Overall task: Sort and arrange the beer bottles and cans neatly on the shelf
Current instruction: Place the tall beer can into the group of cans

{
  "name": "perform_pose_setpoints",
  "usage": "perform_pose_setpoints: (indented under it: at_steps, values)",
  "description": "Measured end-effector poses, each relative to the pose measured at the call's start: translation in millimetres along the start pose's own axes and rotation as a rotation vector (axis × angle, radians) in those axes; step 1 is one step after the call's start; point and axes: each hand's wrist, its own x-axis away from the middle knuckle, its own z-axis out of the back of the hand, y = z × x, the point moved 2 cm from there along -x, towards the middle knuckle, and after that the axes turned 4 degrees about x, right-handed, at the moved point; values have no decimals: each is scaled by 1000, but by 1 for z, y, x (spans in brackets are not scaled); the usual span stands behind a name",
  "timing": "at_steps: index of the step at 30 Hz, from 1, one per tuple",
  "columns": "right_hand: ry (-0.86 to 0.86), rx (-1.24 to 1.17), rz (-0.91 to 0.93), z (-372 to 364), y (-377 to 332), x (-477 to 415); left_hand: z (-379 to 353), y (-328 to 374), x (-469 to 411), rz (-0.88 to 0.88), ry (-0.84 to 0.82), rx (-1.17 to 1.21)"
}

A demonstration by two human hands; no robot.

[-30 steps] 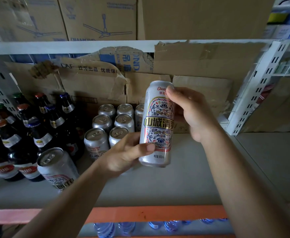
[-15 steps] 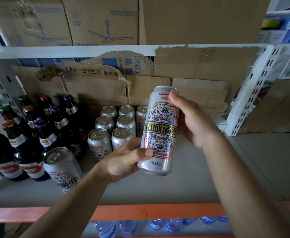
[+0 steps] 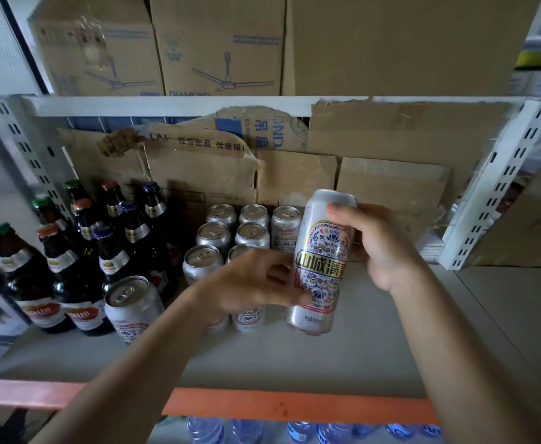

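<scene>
A tall silver beer can with a blue and red pattern is held upright just above the grey shelf. My right hand grips its upper part from the right. My left hand touches its lower left side with the thumb and fingers. Behind my left hand stand several silver cans in rows. One more can stands alone in front of the dark beer bottles grouped at the left.
Torn cardboard lines the back of the shelf. Boxes sit on the shelf above. A white slotted upright bounds the right side. An orange front rail runs below, with water bottles under it.
The can has moved right and down toward the shelf, beside the rows of cans. My left hand has loosened to a light fingertip touch.
</scene>
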Motion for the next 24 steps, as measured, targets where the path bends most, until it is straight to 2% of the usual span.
perform_pose_setpoints:
  at_steps: [2,4,6,9,13,24]
  values:
    - [12,27,15,0,7,-4,14,2,-2,-50,184,-155]
    - [12,99,29,-2,14,-8,29,3,-5,-101,479,-424]
    - [27,176,22,-6,26,-14,41,-4,-11,-138,626,-680]
    - [100,278,0,-9,47,-21,48,-26,-23,-154,564,-874]
    - [141,319,-10,-11,67,-30,45,-46,-30,16,518,-1142]
    - [167,496,20,-23,88,-50,47,-53,-33,27,488,-1254]
